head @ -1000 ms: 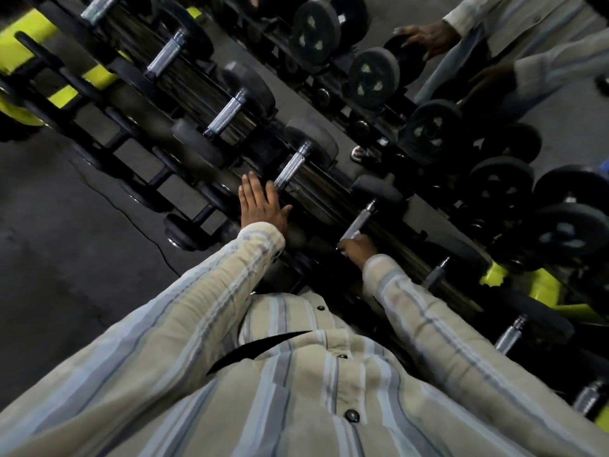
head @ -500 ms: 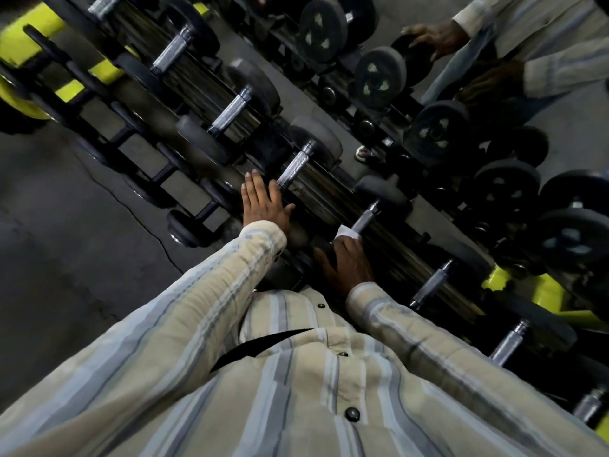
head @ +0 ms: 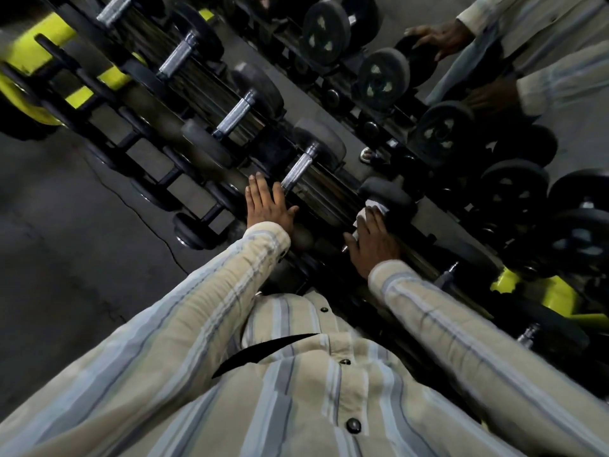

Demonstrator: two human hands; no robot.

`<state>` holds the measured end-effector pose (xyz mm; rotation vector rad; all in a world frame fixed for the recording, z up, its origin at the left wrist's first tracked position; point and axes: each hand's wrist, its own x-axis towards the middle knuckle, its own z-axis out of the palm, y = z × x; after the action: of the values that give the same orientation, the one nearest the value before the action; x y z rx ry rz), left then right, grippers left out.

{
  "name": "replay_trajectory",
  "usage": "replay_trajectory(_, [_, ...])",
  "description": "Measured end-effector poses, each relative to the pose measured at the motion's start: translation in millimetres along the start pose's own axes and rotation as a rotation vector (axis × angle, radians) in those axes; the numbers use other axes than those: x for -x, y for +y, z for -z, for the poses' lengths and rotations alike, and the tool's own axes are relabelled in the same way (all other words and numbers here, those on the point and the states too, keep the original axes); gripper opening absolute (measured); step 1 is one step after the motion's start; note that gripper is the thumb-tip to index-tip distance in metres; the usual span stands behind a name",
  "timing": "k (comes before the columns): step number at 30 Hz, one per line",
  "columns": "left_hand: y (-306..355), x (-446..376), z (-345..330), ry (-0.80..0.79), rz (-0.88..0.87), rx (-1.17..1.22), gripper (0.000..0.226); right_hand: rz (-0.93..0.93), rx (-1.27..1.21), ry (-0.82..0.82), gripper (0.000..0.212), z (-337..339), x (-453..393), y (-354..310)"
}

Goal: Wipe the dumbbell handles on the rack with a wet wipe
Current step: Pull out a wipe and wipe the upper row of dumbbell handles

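Head view: my right hand (head: pixel 372 239) grips a white wet wipe (head: pixel 370 209) around a dumbbell handle on the rack (head: pixel 329 192).
My left hand (head: pixel 268 206) lies flat, fingers straight, on the neighbouring dumbbell (head: pixel 316 153), likely bracing me.

Right hand (head: pixel 374 237) presses wet wipe (head: pixel 371 209) on handle; left hand (head: pixel 268 206) flat on rack (head: pixel 333 192).

The person wears a long-sleeved beige shirt (head: pixel 329 390) with pale blue and grey vertical stripes, buttoned cuffs and dark round buttons (head: pixel 353 425).
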<state>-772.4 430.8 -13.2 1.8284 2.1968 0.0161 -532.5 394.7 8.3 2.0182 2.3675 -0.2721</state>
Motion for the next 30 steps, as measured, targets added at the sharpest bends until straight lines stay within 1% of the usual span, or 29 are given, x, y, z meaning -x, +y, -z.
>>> replay_trajectory(2, [0, 0, 2, -0.011, 0.004, -0.007, 0.077, -0.062, -0.165, 0.157, 0.051, -7, 3, -8])
replay_trajectory(3, [-1, 0, 3, -0.012, 0.003, -0.012, 0.077, -0.12, -0.233, 0.21, 0.046, -8, 2, -13])
replay_trajectory(5, [0, -2, 3, -0.023, -0.006, -0.021, 0.078, -0.281, -0.359, 0.278, 0.049, -3, -1, -22])
replay_trajectory(7, [1, -2, 4, -0.04, -0.003, -0.023, 0.08, -0.392, -0.506, 0.34, 0.057, 0, -4, -34])
replay_trajectory(9, [1, -2, 7, -0.055, 0.004, -0.029, 0.083, -0.494, -0.635, 0.355, 0.059, -1, -5, -44])
replay_trajectory(11, [1, -2, 10, -0.072, 0.011, -0.046, 0.086, -0.6, -0.713, 0.323, 0.053, 5, -6, -51])
replay_trajectory(14, [3, 3, 15, -0.085, 0.004, -0.049, 0.086, -0.854, -0.739, 0.172, 0.041, 21, -9, -46])
replay_trajectory(15, [3, 5, 16, -0.083, 0.006, -0.04, 0.085, -0.898, -0.744, 0.131, 0.037, 22, -8, -40])
replay_trajectory(18, [0, 9, 18, -0.08, -0.006, -0.027, 0.081, -0.927, -0.775, 0.013, 0.038, 15, -2, -21])
replay_trajectory(21, [-5, 11, 21, -0.101, -0.022, -0.014, 0.078, -0.898, -0.776, -0.131, 0.038, 5, 3, -4])
replay_trajectory(23, [-10, 13, 23, -0.115, -0.031, -0.013, 0.076, -0.844, -0.809, -0.123, 0.028, 16, 8, -3])
replay_trajectory(24, [-11, 13, 25, -0.125, -0.032, -0.009, 0.076, -0.821, -0.813, -0.085, 0.026, 21, 9, -4])
replay_trajectory(25, [-12, 14, 26, -0.136, -0.032, -0.001, 0.076, -0.79, -0.821, -0.044, 0.028, 24, 8, -6])
replay_trajectory(27, [-11, 14, 28, -0.145, -0.029, 0.012, 0.074, -0.719, -0.891, -0.007, 0.04, 26, 6, -10])
replay_trajectory(28, [-11, 15, 29, -0.143, -0.024, 0.015, 0.073, -0.688, -0.929, 0.006, 0.044, 16, 3, -8])
replay_trajectory(30, [-9, 18, 29, -0.134, -0.018, 0.023, 0.073, -0.665, -0.978, 0.064, 0.04, 11, 0, -14])
